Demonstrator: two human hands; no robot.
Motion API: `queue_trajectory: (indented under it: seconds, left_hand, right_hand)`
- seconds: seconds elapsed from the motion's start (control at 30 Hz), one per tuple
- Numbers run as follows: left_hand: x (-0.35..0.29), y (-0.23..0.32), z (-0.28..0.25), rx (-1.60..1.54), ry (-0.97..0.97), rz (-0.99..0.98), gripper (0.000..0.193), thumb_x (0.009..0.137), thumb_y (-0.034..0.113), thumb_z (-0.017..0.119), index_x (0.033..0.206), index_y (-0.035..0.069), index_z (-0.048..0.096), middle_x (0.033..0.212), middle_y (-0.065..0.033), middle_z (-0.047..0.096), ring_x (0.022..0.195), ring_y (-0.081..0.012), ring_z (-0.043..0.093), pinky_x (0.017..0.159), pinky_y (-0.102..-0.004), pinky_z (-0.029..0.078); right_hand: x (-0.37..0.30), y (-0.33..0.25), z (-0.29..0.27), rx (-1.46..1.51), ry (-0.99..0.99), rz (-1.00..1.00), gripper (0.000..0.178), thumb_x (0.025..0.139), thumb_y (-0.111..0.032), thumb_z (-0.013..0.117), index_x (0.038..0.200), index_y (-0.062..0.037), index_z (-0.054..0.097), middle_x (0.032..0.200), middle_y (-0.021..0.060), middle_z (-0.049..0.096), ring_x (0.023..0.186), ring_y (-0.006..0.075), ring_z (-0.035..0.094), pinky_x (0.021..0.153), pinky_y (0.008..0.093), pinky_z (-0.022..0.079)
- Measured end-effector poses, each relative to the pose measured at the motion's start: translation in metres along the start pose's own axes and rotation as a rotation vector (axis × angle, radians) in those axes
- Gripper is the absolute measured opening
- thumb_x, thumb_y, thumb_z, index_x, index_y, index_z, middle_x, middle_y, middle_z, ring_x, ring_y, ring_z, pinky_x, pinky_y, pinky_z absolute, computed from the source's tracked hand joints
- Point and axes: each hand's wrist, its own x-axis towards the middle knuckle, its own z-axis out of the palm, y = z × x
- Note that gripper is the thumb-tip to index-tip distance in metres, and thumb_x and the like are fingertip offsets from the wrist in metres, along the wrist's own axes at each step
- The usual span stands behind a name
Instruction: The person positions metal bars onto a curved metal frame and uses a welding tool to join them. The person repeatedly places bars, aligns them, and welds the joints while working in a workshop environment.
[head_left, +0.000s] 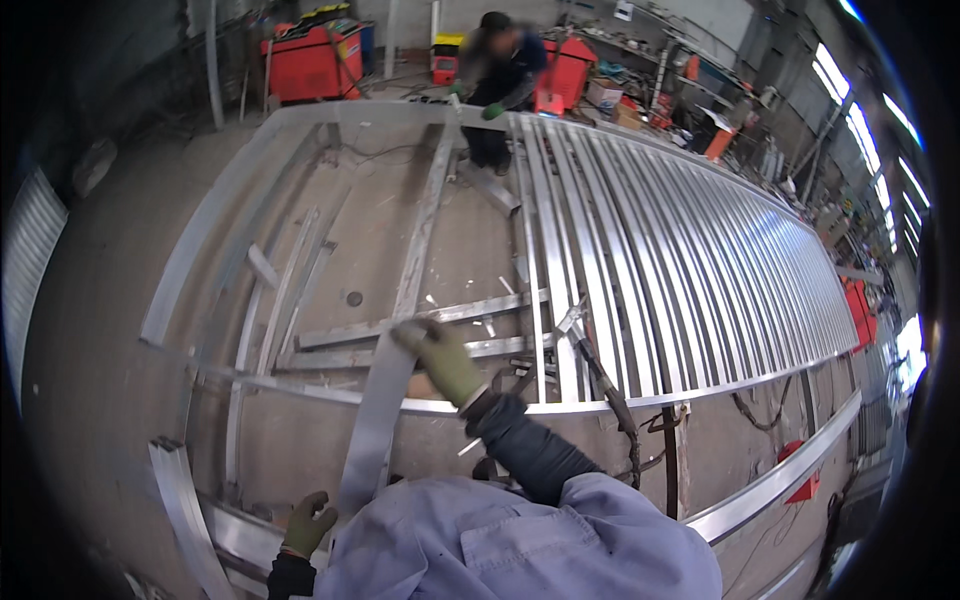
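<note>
My right hand (447,362), in a green glove, is closed over a flat silver metal bar (375,430) slanting across the near rail of a large metal frame (290,386). Low on the left, my left hand (308,525), gloved too, is beside the bar's near end with its fingers apart and nothing in them. Beyond my right hand, a long metal bar (425,225) runs in line toward the far rail; whether it is the same piece I cannot tell. Across the frame a person (500,75) in dark clothes has gloved hands at its far end.
Many parallel silver slats (680,260) fill the frame's right side. A welding torch (572,320) with a dark cable (615,405) lies over the slats and near rail. Loose tubes (440,312) lie inside the frame. Red machines (315,62) and a cluttered bench stand behind.
</note>
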Motion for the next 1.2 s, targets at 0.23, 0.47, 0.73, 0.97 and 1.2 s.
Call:
queue_trajectory:
  seconds: [0.23, 0.47, 0.73, 0.97, 1.2]
  left_hand:
    - [-0.049, -0.182, 0.022, 0.066, -0.228, -0.173, 0.063, 0.103, 0.054, 0.064, 0.136, 0.0, 0.069, 0.126, -0.0249, 0.075, 0.121, -0.0386, 0.071, 0.104, -0.0449, 0.054]
    - [-0.003, -0.184, 0.071, 0.28, -0.275, -0.238, 0.069, 0.105, 0.059, 0.056, 0.135, -0.001, 0.07, 0.125, -0.0284, 0.074, 0.123, -0.0431, 0.069, 0.105, -0.0468, 0.053]
    - [0.087, -0.053, 0.043, 0.154, -0.122, 0.109, 0.091, 0.107, 0.074, 0.036, 0.128, -0.007, 0.071, 0.122, -0.0366, 0.071, 0.126, -0.053, 0.063, 0.109, -0.0516, 0.048]
    - [0.167, 0.09, 0.005, 0.183, -0.115, 0.039, 0.102, 0.105, 0.08, 0.029, 0.126, -0.012, 0.07, 0.125, -0.0416, 0.068, 0.128, -0.0538, 0.062, 0.112, -0.0524, 0.046]
    - [0.198, 0.193, 0.029, 0.15, -0.223, 0.061, 0.11, 0.102, 0.086, 0.026, 0.127, -0.011, 0.071, 0.124, -0.0421, 0.068, 0.131, -0.0532, 0.062, 0.112, -0.0507, 0.046]
  right_hand:
    - [0.06, -0.075, 0.0, 0.159, 0.288, -0.064, 0.055, 0.098, -0.04, 0.08, 0.126, 0.0054, 0.068, 0.097, 0.0084, 0.072, 0.079, 0.0146, 0.068, 0.066, 0.0297, 0.054]
    - [0.085, 0.002, 0.006, 0.174, 0.228, 0.091, 0.07, 0.099, -0.051, 0.076, 0.137, 0.0057, 0.064, 0.104, 0.0113, 0.074, 0.092, 0.0197, 0.071, 0.078, 0.0356, 0.058]
    - [-0.041, 0.107, 0.03, -0.23, -0.312, 0.566, 0.066, 0.105, -0.059, 0.065, 0.147, -0.0078, 0.063, 0.122, 0.0048, 0.072, 0.104, 0.0184, 0.071, 0.09, 0.036, 0.059]
    - [-0.098, 0.105, 0.04, -0.289, -0.578, 0.618, 0.086, 0.102, -0.065, 0.068, 0.158, -0.0017, 0.053, 0.133, 0.0131, 0.069, 0.116, 0.0228, 0.067, 0.101, 0.0374, 0.056]
    - [-0.099, 0.09, 0.03, -0.161, -0.613, 0.57, 0.086, 0.103, -0.067, 0.065, 0.157, -0.0007, 0.052, 0.136, 0.0155, 0.068, 0.12, 0.0234, 0.067, 0.101, 0.037, 0.056]
